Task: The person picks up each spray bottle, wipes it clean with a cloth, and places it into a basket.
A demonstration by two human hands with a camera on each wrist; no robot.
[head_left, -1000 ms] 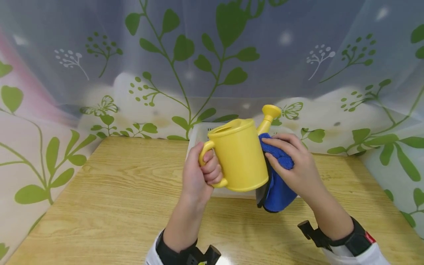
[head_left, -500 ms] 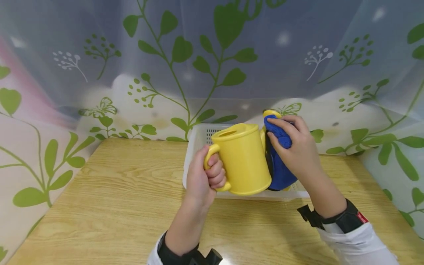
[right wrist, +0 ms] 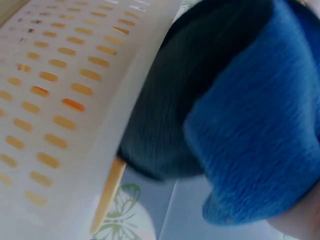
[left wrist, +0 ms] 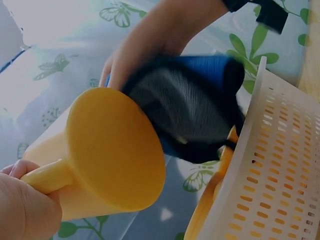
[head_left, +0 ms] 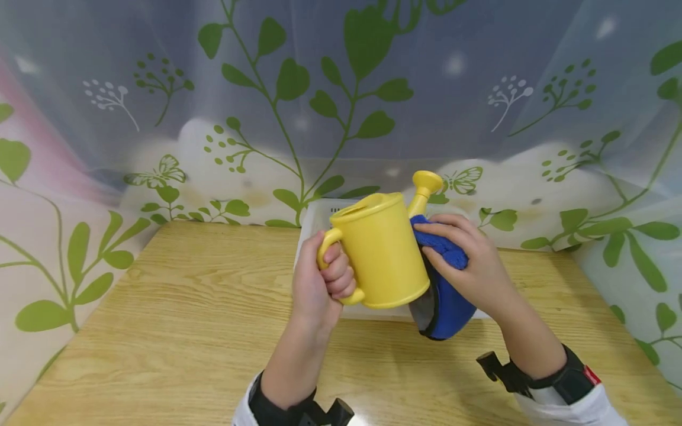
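Observation:
A yellow watering can point(head_left: 379, 254) is held tilted in the air, its round spout head pointing up to the right. My left hand point(head_left: 324, 281) grips its handle, fingers curled round it. My right hand point(head_left: 476, 266) holds a blue cloth point(head_left: 453, 307) with a grey underside and black edging against the base of the spout. In the left wrist view the can's flat bottom point(left wrist: 117, 150) faces the camera, and the cloth's grey side point(left wrist: 182, 102) hangs beside it. In the right wrist view the bunched cloth point(right wrist: 255, 120) hides most of the right hand.
Behind and below the can, a white perforated plastic basket point(head_left: 314, 219) stands on the wooden table point(head_left: 186, 319). Yellow things show through the basket's slots point(right wrist: 65, 122), and a yellow piece point(left wrist: 207, 200) rises near its rim. A leaf-patterned curtain point(head_left: 240, 118) hangs behind the table.
The right hand with the cloth went up the spout to its head, then came back down to the spout's base. The watering can dipped slightly and rose again, still in the left hand.

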